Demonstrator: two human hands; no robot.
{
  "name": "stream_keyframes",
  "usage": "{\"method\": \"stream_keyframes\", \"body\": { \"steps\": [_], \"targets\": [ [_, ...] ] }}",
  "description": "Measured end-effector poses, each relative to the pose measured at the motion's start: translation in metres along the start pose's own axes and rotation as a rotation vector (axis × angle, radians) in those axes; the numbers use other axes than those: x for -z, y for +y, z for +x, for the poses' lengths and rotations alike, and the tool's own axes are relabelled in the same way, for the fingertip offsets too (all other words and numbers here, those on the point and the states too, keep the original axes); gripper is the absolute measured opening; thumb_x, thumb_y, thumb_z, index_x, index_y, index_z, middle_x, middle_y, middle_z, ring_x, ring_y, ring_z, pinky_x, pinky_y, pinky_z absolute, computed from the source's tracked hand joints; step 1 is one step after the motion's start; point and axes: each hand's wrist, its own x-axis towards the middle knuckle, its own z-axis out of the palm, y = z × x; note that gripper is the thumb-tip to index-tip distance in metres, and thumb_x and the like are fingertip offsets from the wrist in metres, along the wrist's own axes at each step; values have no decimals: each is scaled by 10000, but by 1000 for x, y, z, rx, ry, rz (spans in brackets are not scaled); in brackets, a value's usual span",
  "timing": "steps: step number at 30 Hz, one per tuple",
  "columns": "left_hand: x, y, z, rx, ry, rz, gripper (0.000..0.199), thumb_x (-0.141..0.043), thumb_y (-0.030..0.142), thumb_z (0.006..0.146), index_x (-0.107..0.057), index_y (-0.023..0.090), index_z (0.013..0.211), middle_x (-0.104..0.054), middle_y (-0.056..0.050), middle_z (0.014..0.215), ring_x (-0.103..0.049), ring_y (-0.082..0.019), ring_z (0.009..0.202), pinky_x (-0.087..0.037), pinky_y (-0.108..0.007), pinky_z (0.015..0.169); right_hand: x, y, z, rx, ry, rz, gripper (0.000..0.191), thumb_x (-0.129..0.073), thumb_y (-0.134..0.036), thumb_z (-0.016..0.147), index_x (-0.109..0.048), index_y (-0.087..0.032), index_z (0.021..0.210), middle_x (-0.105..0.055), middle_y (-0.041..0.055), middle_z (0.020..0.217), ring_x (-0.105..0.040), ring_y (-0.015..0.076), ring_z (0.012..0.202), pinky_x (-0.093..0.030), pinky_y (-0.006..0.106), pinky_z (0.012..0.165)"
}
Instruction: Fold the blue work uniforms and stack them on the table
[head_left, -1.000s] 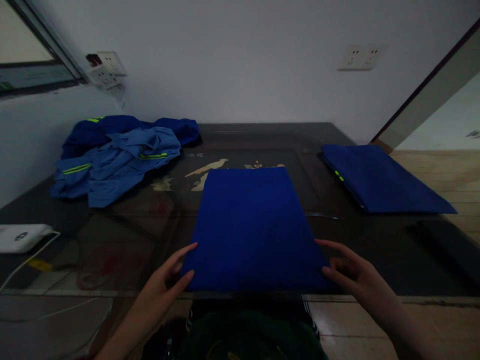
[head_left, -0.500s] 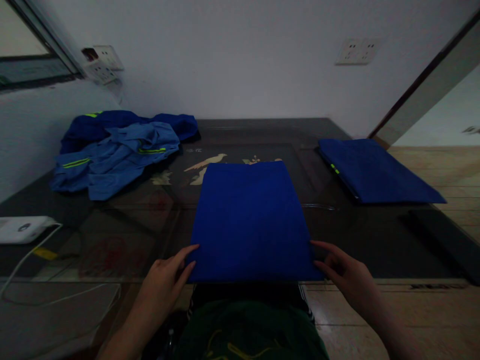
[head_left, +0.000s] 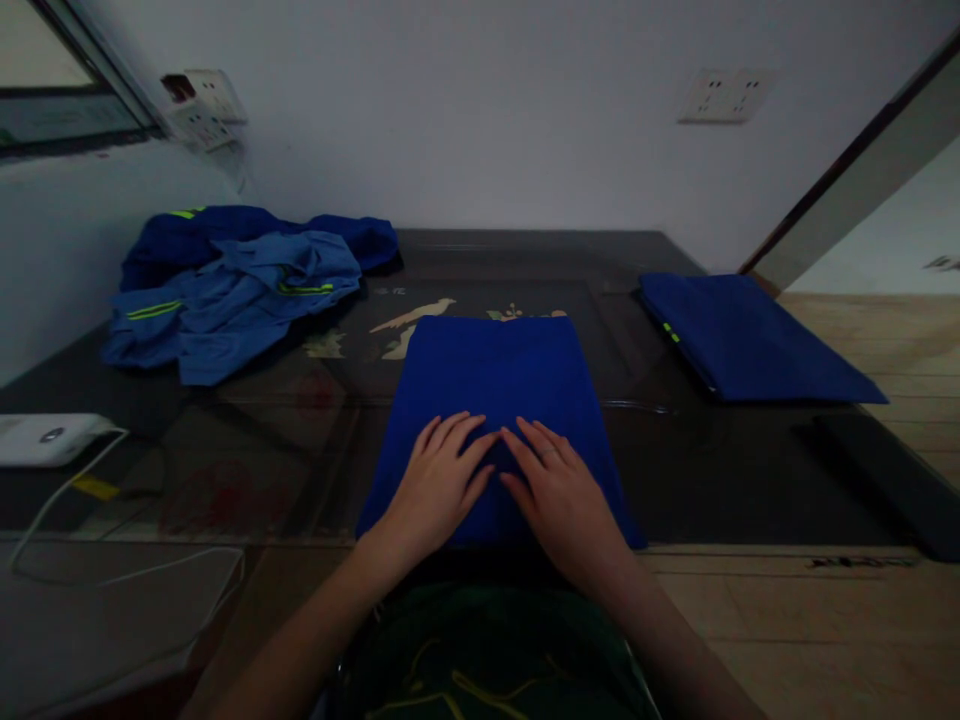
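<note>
A folded blue garment (head_left: 495, 365) lies flat on the dark table in front of me, its near side along the table's front edge. Over its nearer half rests my left hand (head_left: 439, 480), fingers stretched out and spread. Beside it my right hand (head_left: 559, 490) lies on the same cloth, also spread, with a ring on one finger. The index fingertips of both hands almost meet at the middle. Neither hand grips anything. Part of the garment's near side is hidden under the hands and wrists.
Crumpled blue work clothes with yellow-green stripes (head_left: 240, 295) lie at the back left. Another folded blue garment (head_left: 750, 340) is on the right, near a long black object (head_left: 885, 480). A white device (head_left: 49, 440) with a cable sits at the left edge. A wall (head_left: 480, 120) stands behind.
Both hands have left the garment's near side edges and moved inward onto its top, fingers now spread flat. The garment stays in about the same place.
</note>
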Motion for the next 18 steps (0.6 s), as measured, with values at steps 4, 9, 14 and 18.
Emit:
{"method": "stream_keyframes", "body": {
  "steps": [4, 9, 14, 18],
  "targets": [
    [-22, 1, 1, -63, -87, 2, 419, -384, 346, 979, -489, 255, 1373, -438, -61, 1478, -353, -229, 1384, -222, -498, 1169, -27, 5, -2, 50, -124, -125, 591, -436, -517, 935, -361, -292, 1476, -357, 91, 1523, -310, 342, 1402, -273, 657, 1082],
    [-19, -17, -13, -90, -134, 55, 521, -396, 429, 975, -304, 350, 1481, -325, -27, 1550, -265, -237, 1435, -189, -523, 1172, -20, 39, -21, 93, -124, -149, 630, -456, -523, 929, -258, -355, 1504, -259, 29, 1567, -243, 301, 1437, -235, 617, 1127],
    [-10, -33, -23, -73, -171, 105, 607, -422, 478, 957, -196, 370, 1510, -245, -26, 1581, -220, -254, 1452, -200, -526, 1166, -13, 64, -37, 8, -71, -203, 644, -436, -540, 928, -215, -375, 1510, -264, 37, 1562, -272, 315, 1424, -233, 663, 1102],
    [-7, -38, -27, -85, -208, 63, 599, -420, 470, 959, -202, 369, 1507, -248, -29, 1580, -222, -257, 1451, -209, -537, 1162, -16, 71, -47, 14, -37, -235, 644, -402, -533, 939, -183, -359, 1519, -259, 55, 1560, -302, 319, 1411, -222, 684, 1093]
  ]
}}
